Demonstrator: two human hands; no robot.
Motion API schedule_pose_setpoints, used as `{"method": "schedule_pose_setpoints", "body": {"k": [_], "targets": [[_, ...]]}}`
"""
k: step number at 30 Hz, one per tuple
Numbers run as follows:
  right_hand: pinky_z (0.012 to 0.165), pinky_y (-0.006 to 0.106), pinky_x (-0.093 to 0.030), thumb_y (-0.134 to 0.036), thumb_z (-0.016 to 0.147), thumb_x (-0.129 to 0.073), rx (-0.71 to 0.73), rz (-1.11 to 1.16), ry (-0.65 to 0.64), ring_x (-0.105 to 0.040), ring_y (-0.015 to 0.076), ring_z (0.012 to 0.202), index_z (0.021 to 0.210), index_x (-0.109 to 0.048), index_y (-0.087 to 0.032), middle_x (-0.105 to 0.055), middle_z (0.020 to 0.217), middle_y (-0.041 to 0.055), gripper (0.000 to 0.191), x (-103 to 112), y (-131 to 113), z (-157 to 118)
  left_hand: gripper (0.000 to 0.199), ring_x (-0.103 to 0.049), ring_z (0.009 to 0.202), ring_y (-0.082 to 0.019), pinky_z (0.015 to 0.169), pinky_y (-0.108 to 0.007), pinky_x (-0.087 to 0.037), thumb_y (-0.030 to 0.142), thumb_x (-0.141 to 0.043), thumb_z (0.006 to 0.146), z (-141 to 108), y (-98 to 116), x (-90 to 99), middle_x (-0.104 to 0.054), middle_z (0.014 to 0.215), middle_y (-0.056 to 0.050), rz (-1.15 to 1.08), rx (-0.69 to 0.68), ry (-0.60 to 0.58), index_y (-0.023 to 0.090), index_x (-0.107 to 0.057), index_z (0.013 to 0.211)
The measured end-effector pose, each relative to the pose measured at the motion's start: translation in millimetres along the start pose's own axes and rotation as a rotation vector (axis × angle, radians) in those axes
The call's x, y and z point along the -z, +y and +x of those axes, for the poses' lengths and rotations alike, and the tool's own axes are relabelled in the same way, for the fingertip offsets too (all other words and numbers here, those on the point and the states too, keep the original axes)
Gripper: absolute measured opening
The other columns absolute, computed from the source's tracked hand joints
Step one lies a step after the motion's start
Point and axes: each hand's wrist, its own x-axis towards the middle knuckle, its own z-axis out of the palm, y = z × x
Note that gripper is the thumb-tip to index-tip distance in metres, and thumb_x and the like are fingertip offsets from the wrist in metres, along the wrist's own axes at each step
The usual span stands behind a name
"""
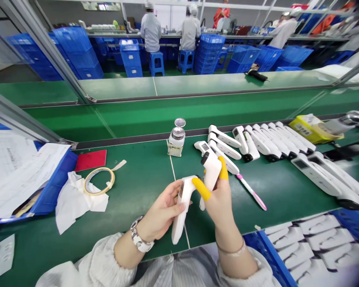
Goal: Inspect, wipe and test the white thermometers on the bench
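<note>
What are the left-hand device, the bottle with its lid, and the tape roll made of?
White device in left hand: likely molded plastic, smooth satin shell.
Bottle: glass or clear plastic, can't tell; see-through walls. Lid: probably polished metal, mirror-like shine.
Tape roll: probably paper masking tape, matte cream.

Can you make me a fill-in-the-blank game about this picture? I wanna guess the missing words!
1. The left hand holds one gadget and the right hand holds another gadget, both mostly ____.
2. The finger covers on the right hand are ____.
3. The watch is on the person's ____ wrist.
4. The flat card near the tape roll is ____.

Missing words: white; yellow; left; red
</note>
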Motion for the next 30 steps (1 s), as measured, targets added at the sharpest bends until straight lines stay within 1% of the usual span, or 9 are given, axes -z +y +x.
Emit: {"method": "schedule_pose_setpoints", "body": {"k": [2,4,7,12,14,18,21,26,30], "targets": [[0.07,0.03,-0.046,-0.021,0.059,-0.079,-0.106,0.234,0.083,-0.054,0.0171,0.078,0.112,-0.053,-0.024,-0.058,0.094,-0.0003,0.059,5,5,6,0.051,-0.054,0.096,-0.017,0.077,-0.026,-0.046,0.013,-0.066,0.072,1,3,0.9,-0.048,0.124,-0.007,-0.048,0.046,-0.006,0.024,-0.052,0.12],[0.061,0.024,-0.047,-0.033,0.063,-0.076,-0.251,0.481,0.113,-0.054,0.0144,0.071,0.095,-0.059,-0.02,-0.058,0.085,0.0001,0.039,10,7,8,0.048,-0.056,0.088,-0.016,0.069,-0.026,-0.047,0.013,-0.064,0.074,2,5,3.0,-0.051,0.115,-0.008,-0.101,0.047,0.004,0.023,-0.052,0.12],[0.049,0.021,-0.046,-0.043,0.069,-0.066,-0.4,0.646,0.028,-0.053,0.0125,0.062,0.087,-0.06,-0.015,-0.058,0.079,0.0033,0.034,13,4,5,0.039,-0.056,0.086,-0.015,0.065,-0.025,-0.047,0.013,-0.058,0.079,5,7,6.3,-0.053,0.111,-0.008,-0.174,0.045,0.07,0.02,-0.053,0.117],[0.047,0.018,-0.048,-0.03,0.08,-0.058,-0.654,1.029,-0.136,-0.053,0.0111,0.057,0.093,-0.06,-0.015,-0.057,0.074,0.0035,0.02,6,0,-10,0.029,-0.058,0.09,-0.017,0.069,-0.027,-0.049,0.014,-0.054,0.083,8,8,5.8,-0.053,0.114,-0.009,-0.232,0.085,0.109,0.016,-0.057,0.111],[0.049,0.019,-0.05,-0.032,0.087,-0.049,-0.746,1.084,-0.134,-0.055,0.0118,0.057,0.092,-0.06,-0.013,-0.057,0.072,0.0051,0.023,0,3,-15,0.028,-0.058,0.094,-0.019,0.073,-0.028,-0.05,0.014,-0.053,0.083,9,9,4.5,-0.055,0.114,-0.01,-0.24,0.083,0.109,0.015,-0.057,0.111],[0.056,0.02,-0.055,-0.033,0.097,-0.028,-0.885,1.13,-0.022,-0.058,0.0117,0.058,0.094,-0.059,-0.01,-0.06,0.071,0.0081,0.038,-10,5,-22,0.028,-0.059,0.099,-0.021,0.079,-0.03,-0.051,0.016,-0.052,0.084,9,9,4.6,-0.06,0.107,-0.011,-0.276,0.081,0.122,0.012,-0.057,0.111],[0.058,0.022,-0.056,-0.036,0.098,-0.025,-0.955,1.17,-0.016,-0.06,0.0121,0.058,0.096,-0.058,-0.01,-0.061,0.071,0.008,0.042,-13,4,-25,0.028,-0.06,0.098,-0.021,0.082,-0.028,-0.051,0.019,-0.051,0.085,9,9,7.2,-0.063,0.102,-0.012,-0.307,0.101,0.143,0.009,-0.057,0.111],[0.063,0.024,-0.057,-0.048,0.096,-0.024,-0.985,1.231,-0.058,-0.065,0.0137,0.066,0.099,-0.058,-0.012,-0.064,0.075,0.0075,0.05,-13,6,-25,0.036,-0.062,0.098,-0.02,0.083,-0.027,-0.051,0.025,-0.049,0.087,9,13,10.2,-0.065,0.101,-0.016,-0.401,0.171,0.178,0.004,-0.054,0.115],[0.066,0.024,-0.057,-0.05,0.095,-0.021,-0.945,1.233,-0.119,-0.066,0.0143,0.068,0.1,-0.06,-0.008,-0.067,0.074,0.0092,0.057,-15,8,-24,0.042,-0.061,0.099,-0.017,0.081,-0.023,-0.051,0.031,-0.043,0.089,9,17,8.6,-0.063,0.11,-0.015,-0.469,0.215,0.151,0.003,-0.052,0.119]]}}
